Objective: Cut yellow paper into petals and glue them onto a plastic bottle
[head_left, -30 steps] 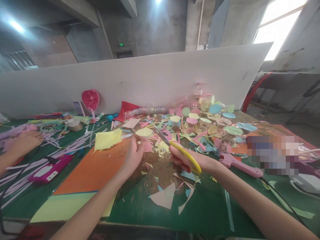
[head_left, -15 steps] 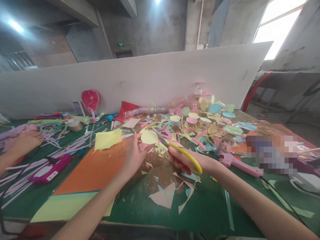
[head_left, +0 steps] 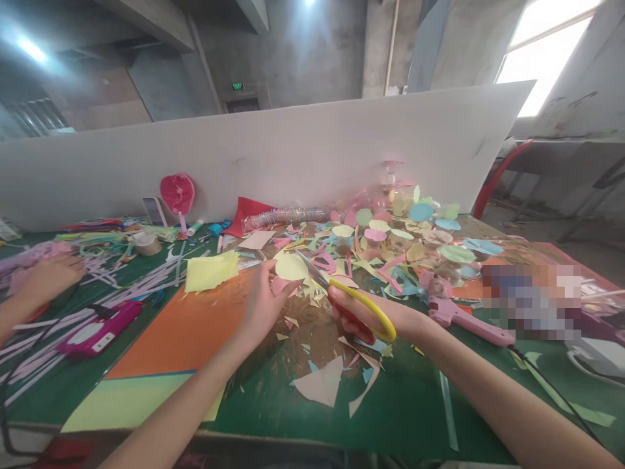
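Between the thumb and fingers of my left hand is a pale yellow, roughly round piece of paper. My right hand grips a pair of scissors with yellow and red handles. Their blades point up and left, right beside the paper's right edge; whether they touch it I cannot tell. Below and behind both hands lie paper scraps in pink, blue and yellow. To the left of my left hand, a stack of yellow paper rests on an orange sheet.
A pink glue gun lies right of my right forearm. Clear cups with paper discs crowd the back right. A magenta power strip and pale strips lie left. Another person's hand is at far left. A white partition stands behind.
Almost nothing differs. The view has shifted very slightly, and my hands keep the same hold on the paper and the scissors.
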Demonstrator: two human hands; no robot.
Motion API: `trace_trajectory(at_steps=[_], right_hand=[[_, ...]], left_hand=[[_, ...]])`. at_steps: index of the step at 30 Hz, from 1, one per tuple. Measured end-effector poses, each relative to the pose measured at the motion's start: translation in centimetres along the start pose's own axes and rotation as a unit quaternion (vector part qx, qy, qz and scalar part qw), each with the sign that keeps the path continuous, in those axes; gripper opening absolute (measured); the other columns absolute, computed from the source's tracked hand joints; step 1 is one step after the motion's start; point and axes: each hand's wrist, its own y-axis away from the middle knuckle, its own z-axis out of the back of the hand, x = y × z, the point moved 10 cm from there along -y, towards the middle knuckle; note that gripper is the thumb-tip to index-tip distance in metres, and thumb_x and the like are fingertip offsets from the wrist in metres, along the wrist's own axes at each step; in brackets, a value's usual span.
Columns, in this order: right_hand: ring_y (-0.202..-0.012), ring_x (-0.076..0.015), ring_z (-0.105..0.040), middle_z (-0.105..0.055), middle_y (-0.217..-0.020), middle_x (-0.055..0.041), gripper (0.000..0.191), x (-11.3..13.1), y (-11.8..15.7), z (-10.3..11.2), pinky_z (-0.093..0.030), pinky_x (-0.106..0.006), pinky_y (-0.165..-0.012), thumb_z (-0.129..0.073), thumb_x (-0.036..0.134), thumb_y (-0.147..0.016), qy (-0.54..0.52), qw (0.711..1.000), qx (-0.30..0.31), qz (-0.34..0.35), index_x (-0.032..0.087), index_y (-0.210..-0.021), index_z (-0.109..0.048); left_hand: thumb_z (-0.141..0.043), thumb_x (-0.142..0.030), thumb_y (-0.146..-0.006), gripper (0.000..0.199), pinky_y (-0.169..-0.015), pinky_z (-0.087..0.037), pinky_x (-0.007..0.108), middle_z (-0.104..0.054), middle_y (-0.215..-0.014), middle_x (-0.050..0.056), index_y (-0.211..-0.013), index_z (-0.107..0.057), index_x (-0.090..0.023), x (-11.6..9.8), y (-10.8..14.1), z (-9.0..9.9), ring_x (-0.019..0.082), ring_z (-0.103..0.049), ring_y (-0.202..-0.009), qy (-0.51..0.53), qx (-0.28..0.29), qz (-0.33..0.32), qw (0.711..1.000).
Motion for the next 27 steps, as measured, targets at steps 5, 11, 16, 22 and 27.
trace_trajectory(at_steps=[5,11,16,22,27], right_hand=[[-0.036,-0.0088,-0.046,-0.044,-0.041,0.0041,0.069,-0.4,-0.3,-0.3,-0.043,-0.024,-0.046,-0.024,0.077,-0.092,-0.004,1.000,-0.020,0.004,0.020,-0.059,-0.045],[-0.036,-0.0085,-0.046,-0.048,-0.043,0.0041,0.069,-0.8,-0.5,-0.4,-0.045,-0.023,-0.044,-0.025,0.079,-0.090,-0.033,0.999,-0.027,-0.014,0.019,-0.062,-0.047],[-0.035,-0.0092,-0.046,-0.048,-0.043,0.0055,0.068,-1.2,-0.6,-0.7,-0.045,-0.023,-0.041,-0.025,0.082,-0.088,-0.063,0.997,-0.014,-0.045,0.020,-0.069,-0.048],[-0.033,-0.0088,-0.047,-0.046,-0.038,0.0031,0.074,-0.6,-0.3,-0.6,-0.047,-0.024,-0.045,-0.023,0.081,-0.088,-0.026,0.998,-0.039,-0.035,0.020,-0.054,-0.045],[-0.028,-0.0094,-0.042,-0.040,-0.031,0.0021,0.074,-0.4,-0.5,-0.8,-0.042,-0.024,-0.039,-0.022,0.081,-0.089,-0.032,0.997,-0.062,-0.034,0.022,-0.047,-0.038]], left_hand=[[-0.073,-0.049,-0.076,0.053,-0.088,-0.046,0.038,-0.059,-0.113,0.008,-0.116,-0.049,-0.023,0.2,0.1,0.0,0.025,-0.058,-0.106,-0.008,-0.002,0.013,1.000],[-0.070,-0.050,-0.079,0.051,-0.087,-0.044,0.036,-0.057,-0.112,0.007,-0.117,-0.049,-0.023,0.2,0.2,-0.2,0.023,-0.056,-0.102,-0.017,0.002,0.004,1.000],[-0.069,-0.052,-0.080,0.048,-0.086,-0.043,0.034,-0.056,-0.105,0.005,-0.112,-0.050,-0.023,0.2,0.3,-0.5,0.022,-0.055,-0.097,-0.036,0.002,-0.006,0.999],[-0.069,-0.055,-0.079,0.048,-0.084,-0.042,0.032,-0.054,-0.102,0.003,-0.109,-0.050,-0.023,-0.1,0.6,-0.4,0.022,-0.055,-0.097,-0.038,0.000,-0.004,0.999],[-0.069,-0.057,-0.078,0.048,-0.083,-0.042,0.033,-0.053,-0.101,0.003,-0.107,-0.050,-0.022,-0.1,0.6,-0.5,0.021,-0.054,-0.095,-0.029,0.000,0.006,1.000]])
